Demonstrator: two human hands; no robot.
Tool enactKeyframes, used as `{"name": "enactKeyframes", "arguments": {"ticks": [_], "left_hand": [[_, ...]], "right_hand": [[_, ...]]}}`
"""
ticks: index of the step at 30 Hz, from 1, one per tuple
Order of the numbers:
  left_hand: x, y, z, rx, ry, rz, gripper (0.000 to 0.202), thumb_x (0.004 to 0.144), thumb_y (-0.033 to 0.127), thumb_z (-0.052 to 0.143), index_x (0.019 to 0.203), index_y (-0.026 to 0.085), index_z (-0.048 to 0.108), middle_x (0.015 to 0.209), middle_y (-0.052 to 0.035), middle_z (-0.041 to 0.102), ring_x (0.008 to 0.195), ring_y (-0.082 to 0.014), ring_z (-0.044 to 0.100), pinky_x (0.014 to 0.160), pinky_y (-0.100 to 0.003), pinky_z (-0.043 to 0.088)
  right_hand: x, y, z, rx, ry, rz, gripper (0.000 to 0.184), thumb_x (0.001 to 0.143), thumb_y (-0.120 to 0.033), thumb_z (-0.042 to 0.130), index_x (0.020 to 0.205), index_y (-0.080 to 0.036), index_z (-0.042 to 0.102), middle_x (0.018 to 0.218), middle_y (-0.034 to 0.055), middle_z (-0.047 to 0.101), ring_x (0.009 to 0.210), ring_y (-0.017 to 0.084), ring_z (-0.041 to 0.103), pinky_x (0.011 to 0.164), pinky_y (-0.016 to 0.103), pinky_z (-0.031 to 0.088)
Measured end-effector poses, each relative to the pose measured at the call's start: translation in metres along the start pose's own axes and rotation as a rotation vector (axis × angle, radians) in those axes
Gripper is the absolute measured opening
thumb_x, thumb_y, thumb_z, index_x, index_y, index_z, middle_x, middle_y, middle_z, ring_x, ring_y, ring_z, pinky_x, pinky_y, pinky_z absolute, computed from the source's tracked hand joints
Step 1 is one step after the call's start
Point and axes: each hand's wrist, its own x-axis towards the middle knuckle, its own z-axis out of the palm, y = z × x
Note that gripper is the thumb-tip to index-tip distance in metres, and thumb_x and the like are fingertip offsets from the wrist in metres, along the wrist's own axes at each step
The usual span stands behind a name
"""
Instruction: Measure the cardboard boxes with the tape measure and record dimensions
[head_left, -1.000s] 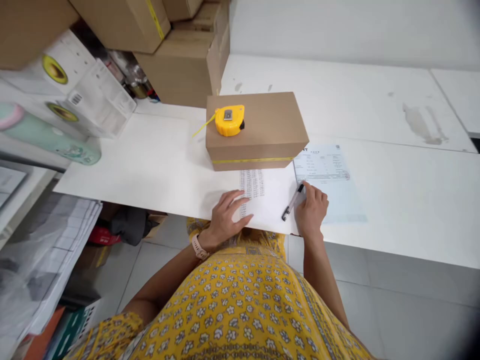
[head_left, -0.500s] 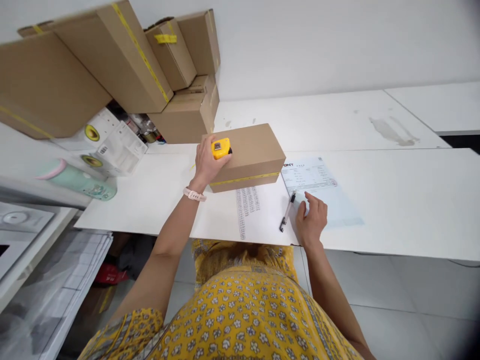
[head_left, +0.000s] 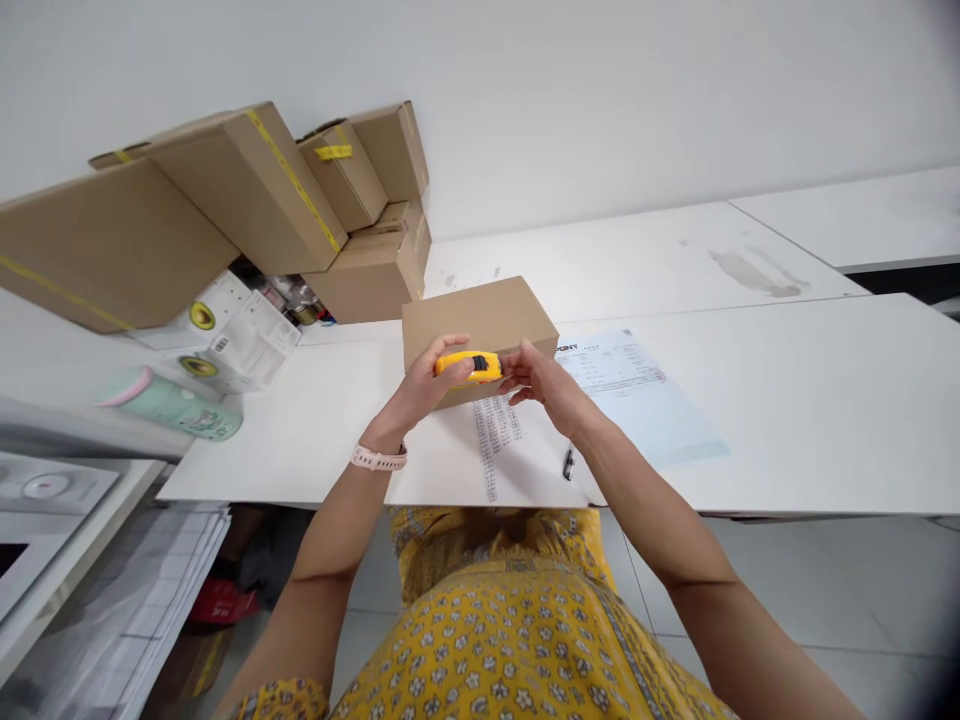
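Note:
My left hand (head_left: 429, 380) is closed around a yellow tape measure (head_left: 474, 366), thumb on top near its black button. The tape measure is held up in front of a closed brown cardboard box (head_left: 469, 312). At its right end are the fingertips of my right hand (head_left: 546, 382), curved and a little apart. Whether they touch the metal tape's end cannot be made out. Under and before the box lies a white sheet with printed columns (head_left: 496, 440). A pen (head_left: 568, 464) rests right of it, partly hidden by my right arm.
A light blue printed form (head_left: 637, 400) lies on the white table (head_left: 795, 400) to the right. Stacked cardboard boxes (head_left: 281, 190) stand at the back left. Near them are a white box with avocado pictures (head_left: 244, 345) and a mint green bottle (head_left: 176, 405) with a pink rim.
My right hand has left the table beside the pen and come up to the tape measure. My left hand has lifted the tape measure off the box top, turned it and brought it nearer me.

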Motion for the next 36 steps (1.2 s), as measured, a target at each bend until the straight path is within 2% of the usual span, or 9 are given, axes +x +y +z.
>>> {"name": "enactKeyframes", "arguments": {"ticks": [4,7,11,13,16,19,25,32,36], "left_hand": [[0.0,-0.003,-0.008,-0.03,0.009,-0.029,0.07,0.081,0.066,0.069,0.132,0.021,0.056,0.117,-0.0112,0.074,0.105,-0.0295,0.072,0.09,-0.042,0.057],[0.006,0.002,-0.025,-0.062,0.045,-0.044,0.069,0.078,0.065,0.072,0.129,0.021,0.058,0.119,-0.0103,0.073,0.107,-0.0288,0.071,0.09,-0.04,0.056],[0.021,-0.001,-0.072,-0.025,0.2,-0.083,0.062,0.073,0.065,0.076,0.115,0.021,0.064,0.114,-0.0083,0.074,0.107,-0.0272,0.069,0.083,-0.035,0.055],[0.027,-0.011,-0.102,0.011,0.265,-0.14,0.061,0.069,0.066,0.078,0.108,0.021,0.067,0.109,-0.0079,0.075,0.104,-0.0263,0.068,0.075,-0.031,0.054],[0.034,-0.028,-0.14,0.051,0.264,-0.226,0.061,0.065,0.069,0.078,0.102,0.02,0.07,0.106,-0.0071,0.074,0.103,-0.0245,0.067,0.07,-0.027,0.052],[0.039,-0.041,-0.161,0.076,0.233,-0.287,0.062,0.061,0.07,0.079,0.095,0.019,0.072,0.105,-0.0081,0.075,0.102,-0.0254,0.067,0.068,-0.028,0.053],[0.045,-0.046,-0.166,0.102,0.214,-0.33,0.057,0.06,0.068,0.079,0.09,0.019,0.073,0.105,-0.0102,0.076,0.097,-0.0256,0.067,0.064,-0.028,0.053],[0.054,-0.046,-0.157,0.097,0.173,-0.313,0.054,0.065,0.067,0.078,0.093,0.021,0.076,0.104,-0.0093,0.077,0.096,-0.0249,0.068,0.063,-0.027,0.053],[0.058,-0.052,-0.157,0.093,0.161,-0.3,0.055,0.064,0.068,0.078,0.093,0.022,0.077,0.1,-0.0085,0.077,0.094,-0.0252,0.069,0.061,-0.027,0.054]], "right_hand": [[0.013,-0.007,0.01,-0.124,0.038,-0.024,0.048,0.074,-0.066,0.077,0.072,-0.022,0.058,0.075,0.0005,0.064,0.07,0.014,0.058,0.06,0.026,0.044],[0.036,-0.021,0.001,-0.129,0.064,-0.099,0.039,0.077,-0.053,0.078,0.069,-0.022,0.056,0.068,-0.0014,0.06,0.068,0.013,0.055,0.061,0.025,0.044],[0.078,-0.046,-0.045,-0.121,0.245,-0.228,0.023,0.084,-0.038,0.07,0.072,-0.02,0.061,0.073,0.0009,0.062,0.072,0.014,0.057,0.07,0.027,0.045],[0.095,-0.052,-0.074,-0.129,0.3,-0.188,0.019,0.087,-0.034,0.064,0.075,-0.02,0.061,0.075,0.0014,0.062,0.075,0.014,0.058,0.075,0.029,0.045],[0.111,-0.047,-0.104,-0.196,0.347,-0.091,0.018,0.088,-0.034,0.061,0.076,-0.02,0.061,0.076,0.002,0.063,0.078,0.016,0.058,0.083,0.032,0.045],[0.121,-0.029,-0.114,-0.252,0.37,-0.022,0.017,0.086,-0.033,0.061,0.076,-0.02,0.061,0.078,0.0027,0.063,0.079,0.016,0.057,0.087,0.034,0.044],[0.133,-0.009,-0.106,-0.32,0.364,-0.005,0.021,0.085,-0.037,0.061,0.074,-0.02,0.058,0.083,0.0036,0.063,0.079,0.017,0.057,0.084,0.034,0.044],[0.128,-0.011,-0.093,-0.458,0.37,0.04,0.036,0.08,-0.052,0.071,0.076,-0.022,0.052,0.087,0.0029,0.063,0.083,0.018,0.052,0.077,0.032,0.041],[0.119,-0.016,-0.084,-0.51,0.366,0.067,0.038,0.082,-0.058,0.067,0.081,-0.021,0.054,0.091,0.005,0.063,0.084,0.019,0.052,0.074,0.032,0.04]]}}
